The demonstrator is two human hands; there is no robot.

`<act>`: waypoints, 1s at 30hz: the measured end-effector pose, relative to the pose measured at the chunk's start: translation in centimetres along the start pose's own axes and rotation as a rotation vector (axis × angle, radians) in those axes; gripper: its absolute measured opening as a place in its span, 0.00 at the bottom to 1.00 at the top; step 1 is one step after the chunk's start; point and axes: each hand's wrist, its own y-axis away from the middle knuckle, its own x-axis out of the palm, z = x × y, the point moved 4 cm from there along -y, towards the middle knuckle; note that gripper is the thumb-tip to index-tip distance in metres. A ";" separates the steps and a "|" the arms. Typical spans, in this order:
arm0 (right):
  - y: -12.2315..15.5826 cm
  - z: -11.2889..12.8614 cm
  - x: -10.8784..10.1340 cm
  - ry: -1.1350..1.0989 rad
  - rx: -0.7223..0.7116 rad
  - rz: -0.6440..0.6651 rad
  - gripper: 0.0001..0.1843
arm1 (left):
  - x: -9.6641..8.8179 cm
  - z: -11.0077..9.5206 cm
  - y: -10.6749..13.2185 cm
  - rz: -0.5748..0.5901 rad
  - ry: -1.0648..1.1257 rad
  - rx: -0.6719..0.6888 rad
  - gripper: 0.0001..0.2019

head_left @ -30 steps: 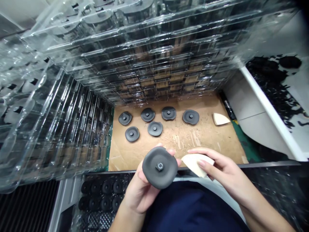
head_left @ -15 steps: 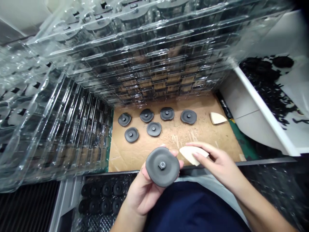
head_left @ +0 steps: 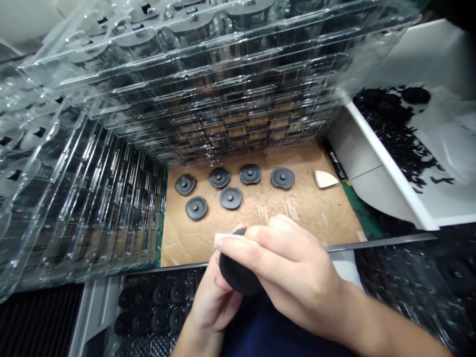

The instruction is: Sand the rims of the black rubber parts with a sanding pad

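My left hand (head_left: 215, 302) grips a round dark grey rubber disc (head_left: 236, 275) from below, close to my body. My right hand (head_left: 293, 270) lies over the disc and hides most of it; its fingers pinch a cream wedge-shaped sponge (head_left: 228, 239), pressed against the disc's top edge. Several more grey discs (head_left: 230, 197) with small centre nuts lie in two rows on the brown cardboard sheet (head_left: 308, 218) just beyond my hands. A second cream wedge (head_left: 324, 179) rests on the cardboard at the right.
Tall stacks of clear plastic trays (head_left: 193, 74) wall in the cardboard at the back and left. A black tray of discs (head_left: 156, 305) sits low on the left. A white bin (head_left: 405, 134) with black scraps stands at the right.
My right hand has swung left with the sponge, from beside the disc to over it, covering the disc's face. The left hand has kept its grip.
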 end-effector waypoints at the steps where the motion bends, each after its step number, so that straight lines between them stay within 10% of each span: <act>1: 0.2 -0.1 0.0 -0.049 0.015 -0.009 0.16 | 0.1 -0.1 0.0 0.020 0.003 0.005 0.35; 7: 3.9 -2.9 -0.8 -0.302 0.447 0.213 0.13 | 0.5 -1.7 0.4 0.079 0.052 0.077 0.28; 12: 5.3 -4.3 -2.4 -0.303 0.612 0.042 0.11 | 1.3 -2.0 0.7 0.142 0.056 0.027 0.24; 19: 1.4 -0.7 -1.7 -0.116 0.104 -0.053 0.17 | 1.4 -1.5 1.0 0.024 -0.035 0.036 0.28; 24: 0.8 -0.9 -0.2 -0.108 0.170 0.136 0.14 | 0.8 -1.4 0.6 0.010 -0.051 0.027 0.29; 30: 2.1 0.6 -0.4 0.044 0.131 -0.088 0.16 | 1.2 -1.4 0.0 0.025 -0.024 0.083 0.30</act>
